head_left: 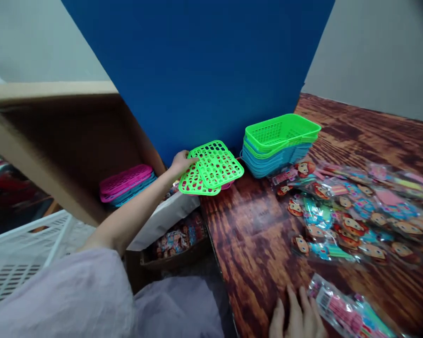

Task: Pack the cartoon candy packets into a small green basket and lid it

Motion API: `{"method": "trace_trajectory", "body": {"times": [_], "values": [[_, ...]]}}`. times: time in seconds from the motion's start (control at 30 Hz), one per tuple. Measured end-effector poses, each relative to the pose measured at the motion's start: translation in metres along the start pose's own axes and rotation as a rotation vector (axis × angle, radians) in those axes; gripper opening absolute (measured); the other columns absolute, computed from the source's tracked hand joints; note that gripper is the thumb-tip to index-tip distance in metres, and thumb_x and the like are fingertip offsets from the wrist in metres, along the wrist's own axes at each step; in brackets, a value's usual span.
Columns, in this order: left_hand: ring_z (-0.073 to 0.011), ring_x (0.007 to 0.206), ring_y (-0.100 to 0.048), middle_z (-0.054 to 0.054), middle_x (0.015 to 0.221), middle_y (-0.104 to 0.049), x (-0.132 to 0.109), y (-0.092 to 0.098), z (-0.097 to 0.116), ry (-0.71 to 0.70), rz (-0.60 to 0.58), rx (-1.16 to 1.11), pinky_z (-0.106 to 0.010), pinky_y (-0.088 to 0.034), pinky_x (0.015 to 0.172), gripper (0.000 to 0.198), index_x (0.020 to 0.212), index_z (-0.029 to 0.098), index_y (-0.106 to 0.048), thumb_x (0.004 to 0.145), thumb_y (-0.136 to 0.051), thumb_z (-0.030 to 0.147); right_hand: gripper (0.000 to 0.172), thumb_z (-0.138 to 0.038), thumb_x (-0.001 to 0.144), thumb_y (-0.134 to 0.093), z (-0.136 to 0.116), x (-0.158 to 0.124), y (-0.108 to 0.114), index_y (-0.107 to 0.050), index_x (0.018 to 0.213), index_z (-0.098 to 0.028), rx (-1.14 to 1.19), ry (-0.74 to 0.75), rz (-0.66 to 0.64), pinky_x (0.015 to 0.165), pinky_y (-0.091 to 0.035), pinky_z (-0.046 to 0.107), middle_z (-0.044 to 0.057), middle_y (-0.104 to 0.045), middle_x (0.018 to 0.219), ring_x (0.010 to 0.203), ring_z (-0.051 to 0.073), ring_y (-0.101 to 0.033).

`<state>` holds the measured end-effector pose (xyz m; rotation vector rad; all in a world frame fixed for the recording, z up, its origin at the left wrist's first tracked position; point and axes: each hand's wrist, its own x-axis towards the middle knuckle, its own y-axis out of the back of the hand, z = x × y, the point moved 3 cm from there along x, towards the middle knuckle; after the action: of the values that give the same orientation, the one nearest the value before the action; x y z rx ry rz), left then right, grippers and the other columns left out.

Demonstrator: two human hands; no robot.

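My left hand [183,163] reaches out to the table's left edge. Its fingers are closed on bright green perforated plastic panels [221,165], two of which show, overlapping and fanned apart. Something pink peeks out beneath them. Lying on the wooden tabletop at the bottom, my right hand [298,317] has its fingers spread and holds nothing. Just beside its fingertips is a clear plastic packet [341,305] with pink and teal contents. A stack of green and blue baskets [282,141] stands beyond the panels.
Many cartoon-figure packets [352,220] cover the table's right side. At left, an open cardboard box [66,141] leans near pink and blue panels [127,183]. Below the table edge sits a box of packets [176,241]. A white crate [24,258] is lower left; a blue board [204,70] rises behind.
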<state>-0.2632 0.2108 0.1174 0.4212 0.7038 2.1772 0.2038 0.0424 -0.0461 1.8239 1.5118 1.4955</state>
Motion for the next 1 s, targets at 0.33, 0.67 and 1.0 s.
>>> {"method": "trace_trajectory", "body": {"times": [0.33, 0.67, 1.0], "values": [[-0.0257, 0.134, -0.044, -0.018, 0.138, -0.052, -0.076, 0.026, 0.030, -0.193, 0.213, 0.335, -0.040, -0.032, 0.117, 0.039, 0.130, 0.011, -0.055, 0.099, -0.045, 0.033, 0.069, -0.022, 0.096, -0.054, -0.022, 0.006, 0.011, -0.024, 0.158, -0.021, -0.037, -0.122, -0.139, 0.100, -0.038, 0.065, 0.022, -0.047, 0.144, 0.135, 0.044, -0.040], [-0.0309, 0.136, -0.043, -0.018, 0.143, -0.049, -0.353, 0.115, -0.065, 0.049, -0.137, 0.602, -0.052, -0.037, 0.114, 0.038, 0.127, 0.015, -0.058, 0.095, -0.040, 0.024, 0.078, -0.022, 0.090, -0.050, -0.043, 0.021, 0.029, -0.015, 0.160, -0.025, 0.012, -0.151, -0.311, 0.095, -0.035, 0.075, 0.027, -0.037, 0.149, 0.141, 0.046, -0.029], [-0.0345, 0.141, -0.040, -0.022, 0.151, -0.042, -0.527, 0.252, -0.124, 0.918, 0.053, 0.622, -0.043, -0.032, 0.117, 0.090, 0.147, 0.004, -0.035, 0.083, -0.041, 0.067, 0.073, -0.025, 0.089, -0.046, -0.047, 0.023, 0.031, -0.022, 0.158, -0.019, 0.050, -0.122, -0.325, 0.094, -0.032, 0.079, 0.031, -0.036, 0.148, 0.141, 0.049, -0.027]]}}
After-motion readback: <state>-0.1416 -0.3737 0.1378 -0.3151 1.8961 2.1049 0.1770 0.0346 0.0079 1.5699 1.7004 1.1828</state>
